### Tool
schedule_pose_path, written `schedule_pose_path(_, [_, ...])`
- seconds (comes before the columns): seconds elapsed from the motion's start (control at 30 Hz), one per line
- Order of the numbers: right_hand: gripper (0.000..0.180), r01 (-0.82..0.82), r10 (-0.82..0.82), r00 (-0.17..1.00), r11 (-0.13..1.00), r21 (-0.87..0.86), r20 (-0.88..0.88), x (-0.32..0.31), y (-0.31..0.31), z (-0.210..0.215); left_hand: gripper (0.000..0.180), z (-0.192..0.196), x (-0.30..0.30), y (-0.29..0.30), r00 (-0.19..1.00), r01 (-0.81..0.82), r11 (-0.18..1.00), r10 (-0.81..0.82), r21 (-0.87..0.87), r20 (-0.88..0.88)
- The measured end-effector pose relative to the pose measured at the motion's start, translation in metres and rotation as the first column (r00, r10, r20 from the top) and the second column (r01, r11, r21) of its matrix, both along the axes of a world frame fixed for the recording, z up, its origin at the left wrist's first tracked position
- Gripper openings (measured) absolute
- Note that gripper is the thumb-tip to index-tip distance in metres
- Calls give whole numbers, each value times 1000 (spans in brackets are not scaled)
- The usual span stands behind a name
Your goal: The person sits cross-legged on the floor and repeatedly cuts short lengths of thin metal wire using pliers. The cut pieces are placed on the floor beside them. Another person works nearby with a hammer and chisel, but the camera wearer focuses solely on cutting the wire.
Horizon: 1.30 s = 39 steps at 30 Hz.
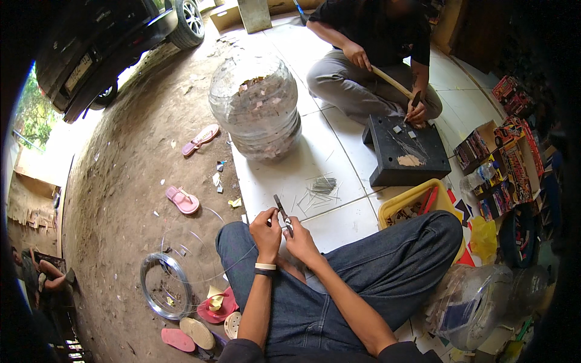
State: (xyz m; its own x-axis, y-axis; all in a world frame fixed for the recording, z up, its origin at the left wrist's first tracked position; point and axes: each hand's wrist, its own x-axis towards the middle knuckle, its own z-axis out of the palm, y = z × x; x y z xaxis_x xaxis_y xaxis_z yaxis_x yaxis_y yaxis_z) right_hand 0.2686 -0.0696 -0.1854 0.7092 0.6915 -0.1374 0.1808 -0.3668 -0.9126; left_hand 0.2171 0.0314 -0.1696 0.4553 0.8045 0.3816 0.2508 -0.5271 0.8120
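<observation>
My right hand (302, 243) is closed around a dark hand tool that looks like pliers (282, 209), pointing up and away from me. Close beside it, my left hand (266, 235), with bands at the wrist, is closed too, its fingertips near the tool. A thin wire strand curves from a coil of shiny wire (143, 284) on the ground up to my left hand; the exact grip is hidden by the fingers. Beyond my hands, short cut wire pieces (324, 185) lie in a loose pile on the white tiles.
A large clear plastic bottle (257, 127) with scraps stands ahead. Opposite sits a person with a hammer (392, 82) at a black block (393, 160). At right are a yellow basket (382, 212) and toy boxes (514, 163); at left, pink sandals (183, 199) lie on dirt.
</observation>
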Motion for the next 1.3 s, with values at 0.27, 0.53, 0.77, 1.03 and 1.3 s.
schedule_pose_path(0.27, [31,20,-20,1000,999,-35,-8,4,1,3,12,4,2,-4,998,-22,1000,21,-16,-60])
schedule_pose_path(0.53, [27,95,-94,994,995,22,-57,0,3,-2,13,7,3,-6,996,30,999,-31,-13,-79])
schedule_pose_path(0.77, [26,69,-68,997,997,25,-42,-3,2,-4,14,7,0,-2,996,35,999,-36,-6,-82])
schedule_pose_path(1.03, [24,97,-105,993,983,-157,-46,-3,1,-4,14,6,0,-4,994,56,997,-61,-50,-86])
schedule_pose_path(1.3, [26,69,-121,977,958,-277,-177,-1,7,-7,13,6,2,-6,995,53,998,-56,-41,-85])
